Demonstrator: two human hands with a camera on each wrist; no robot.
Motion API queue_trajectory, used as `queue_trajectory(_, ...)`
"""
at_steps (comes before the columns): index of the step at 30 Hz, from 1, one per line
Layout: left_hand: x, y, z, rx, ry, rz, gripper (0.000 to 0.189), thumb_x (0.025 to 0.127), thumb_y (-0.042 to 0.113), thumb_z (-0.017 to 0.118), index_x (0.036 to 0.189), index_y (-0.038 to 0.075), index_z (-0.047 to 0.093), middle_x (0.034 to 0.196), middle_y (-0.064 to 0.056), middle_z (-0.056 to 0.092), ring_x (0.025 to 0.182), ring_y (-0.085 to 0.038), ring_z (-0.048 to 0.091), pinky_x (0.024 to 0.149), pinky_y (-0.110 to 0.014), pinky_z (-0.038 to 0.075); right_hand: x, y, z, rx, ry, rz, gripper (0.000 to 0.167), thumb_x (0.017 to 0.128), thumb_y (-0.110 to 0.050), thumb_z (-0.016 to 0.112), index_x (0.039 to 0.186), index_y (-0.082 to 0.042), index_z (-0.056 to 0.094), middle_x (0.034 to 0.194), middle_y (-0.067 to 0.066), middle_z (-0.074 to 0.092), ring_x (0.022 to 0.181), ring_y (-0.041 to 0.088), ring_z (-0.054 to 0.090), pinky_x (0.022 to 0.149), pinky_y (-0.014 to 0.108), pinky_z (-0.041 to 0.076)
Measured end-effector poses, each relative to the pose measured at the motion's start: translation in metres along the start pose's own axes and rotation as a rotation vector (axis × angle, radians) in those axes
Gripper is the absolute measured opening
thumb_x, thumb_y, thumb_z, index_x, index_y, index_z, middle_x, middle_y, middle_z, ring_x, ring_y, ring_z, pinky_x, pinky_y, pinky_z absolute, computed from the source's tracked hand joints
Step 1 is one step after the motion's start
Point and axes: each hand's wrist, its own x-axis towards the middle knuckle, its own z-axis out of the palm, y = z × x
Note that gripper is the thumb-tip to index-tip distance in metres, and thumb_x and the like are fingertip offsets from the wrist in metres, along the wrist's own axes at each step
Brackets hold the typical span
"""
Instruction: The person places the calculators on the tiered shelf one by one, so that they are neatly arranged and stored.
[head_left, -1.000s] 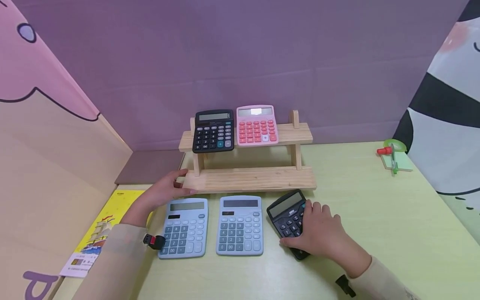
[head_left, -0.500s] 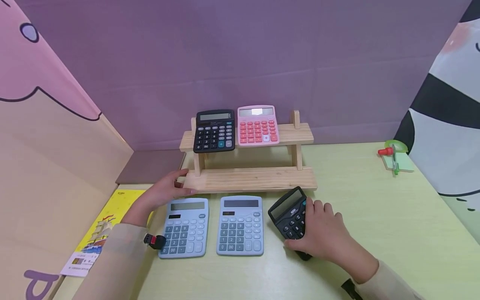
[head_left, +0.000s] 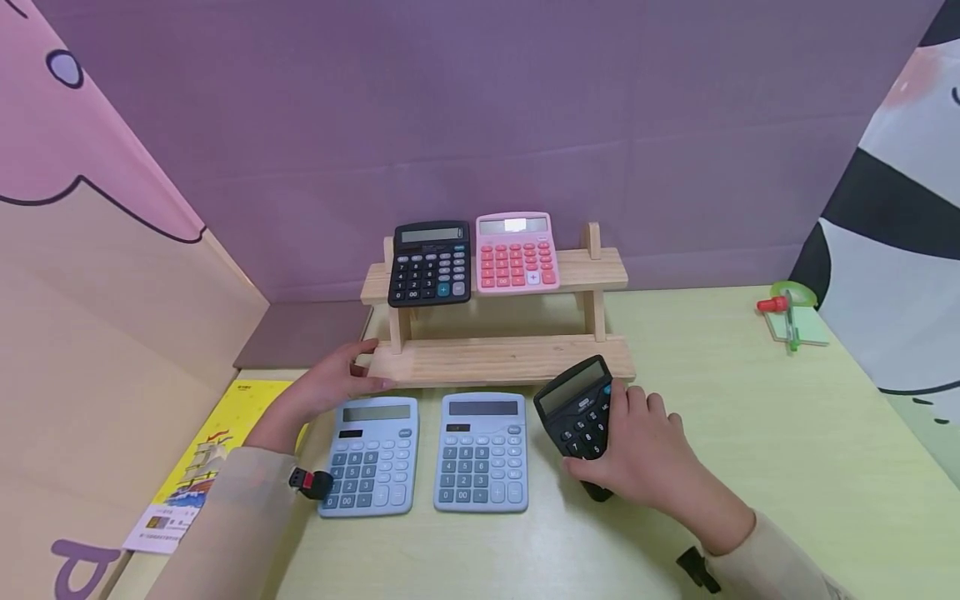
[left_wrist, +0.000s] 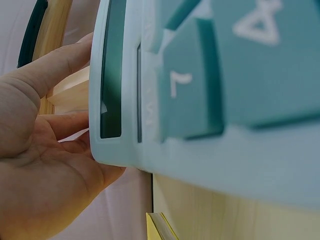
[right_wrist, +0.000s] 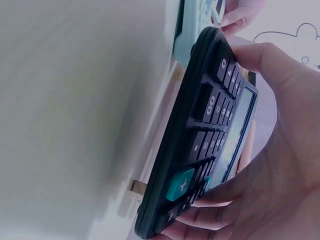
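Note:
My right hand (head_left: 648, 454) grips a black calculator (head_left: 577, 404) by its sides, thumb on the left edge and fingers on the right. It is tilted, its display end overlapping the lower board's front edge in the head view; the right wrist view shows a gap between it and the table. My left hand (head_left: 330, 382) holds the left end of the two-tier wooden shelf (head_left: 502, 360), thumb at the front and fingers behind. On the upper board lean another black calculator (head_left: 430, 265) and a pink calculator (head_left: 516, 252).
Two light blue calculators lie in front of the shelf, one on the left (head_left: 370, 458), one in the middle (head_left: 481, 454). A yellow booklet (head_left: 225, 450) and a grey-brown flat item (head_left: 303, 333) are at the left. A notepad (head_left: 813, 325) with a pen is at the far right.
My right hand has raised the black calculator off the table and moved it slightly toward the shelf. The left hand stays on the shelf end.

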Motion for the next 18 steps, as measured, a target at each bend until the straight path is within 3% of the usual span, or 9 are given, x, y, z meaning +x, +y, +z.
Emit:
queue_trajectory(11,0.000,-0.001,0.000,-0.007,-0.001,0.000,0.104,0.092,0.052,0.080,0.171,0.013,0.024,0.167,-0.023,0.040,0.142,-0.045,0.051,0.116,-0.060,0.051,0.026,-0.005,-0.011,0.014,0.008,-0.007,0.116,0.071,-0.073,0.078,0.141,0.013,0.046,0.115,0.026,0.062,0.100,0.042,0.059,0.071,0.057,0.056)
queue_trajectory(18,0.000,-0.001,0.000,-0.006,0.001,0.005,0.103,0.092,0.050,0.080,0.171,0.012,0.025,0.166,-0.024,0.040,0.141,-0.046,0.052,0.113,-0.058,0.053,0.044,-0.008,-0.018,0.012,-0.002,-0.001,0.112,0.075,-0.072,0.077,0.138,0.014,0.046,0.115,0.028,0.061,0.099,0.042,0.058,0.071,0.057,0.057)
